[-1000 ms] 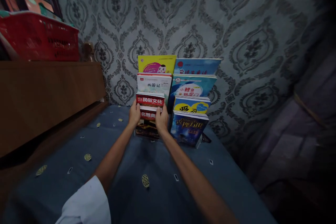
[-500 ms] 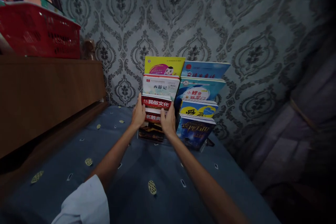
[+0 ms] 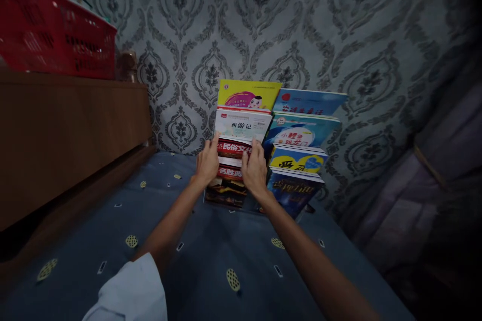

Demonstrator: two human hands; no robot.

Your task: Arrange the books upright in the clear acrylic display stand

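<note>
Two columns of upright books stand in tiers on the bed. In the left column, my left hand (image 3: 208,161) grips the left edge of a red book (image 3: 232,149), and my right hand (image 3: 254,168) holds its right side, thumb and fingers over the cover. In front of it stands a red-and-dark book (image 3: 227,191). Behind are a white book (image 3: 241,124) and a yellow book (image 3: 248,91). The right column holds a dark blue book (image 3: 291,191), a yellow-and-blue book (image 3: 297,159), a teal book (image 3: 301,133) and a blue book (image 3: 311,102).
Dark blue patterned bedding (image 3: 203,271) lies under the books, with the patterned wall (image 3: 188,35) behind. A wooden cabinet (image 3: 75,130) at left carries a red plastic basket (image 3: 56,35) and a small brown object (image 3: 128,66). Pale curtain fabric (image 3: 410,200) hangs at right.
The view has shifted, so the books appear a little further right. Both hands stay at the red book, with fingers now reaching higher along its top edge.
</note>
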